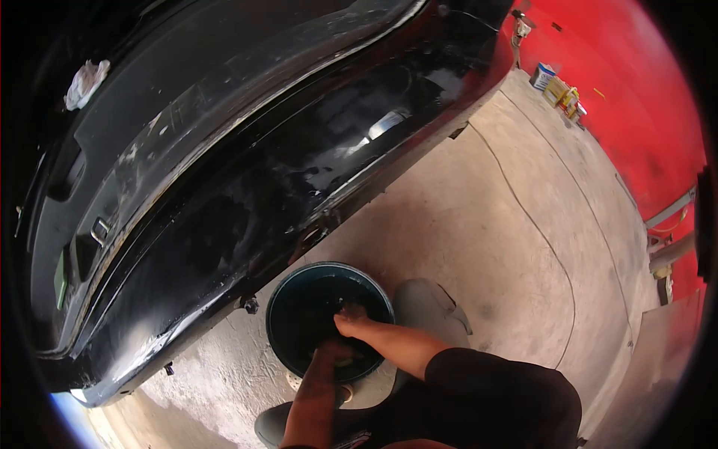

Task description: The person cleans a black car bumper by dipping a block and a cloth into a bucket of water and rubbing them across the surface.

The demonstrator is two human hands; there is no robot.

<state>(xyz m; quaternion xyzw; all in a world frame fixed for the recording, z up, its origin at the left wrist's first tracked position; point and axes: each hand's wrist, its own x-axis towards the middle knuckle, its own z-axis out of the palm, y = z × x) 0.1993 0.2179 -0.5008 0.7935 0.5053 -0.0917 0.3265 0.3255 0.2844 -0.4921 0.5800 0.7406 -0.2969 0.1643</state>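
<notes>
A round dark bucket (278, 298) stands on the floor, with dark contents inside. Both arms reach into it. My left hand (335, 350) is low in the bucket, blurred and dim, its fingers unclear; a small yellowish patch shows beside it. Just above and to the right, my right hand (351, 320) has its fingers curled in, and whatever they hold is hidden. Next to the bucket, a glossy black car body panel (232, 202) with whitish smears runs diagonally across the view.
A crumpled pale cloth (87, 84) lies on the black car part at upper left. Containers (555, 91) stand by the red wall (621, 112). Thin dark lines cross the concrete floor (493, 247). My grey-clad knee (430, 308) is beside the bucket.
</notes>
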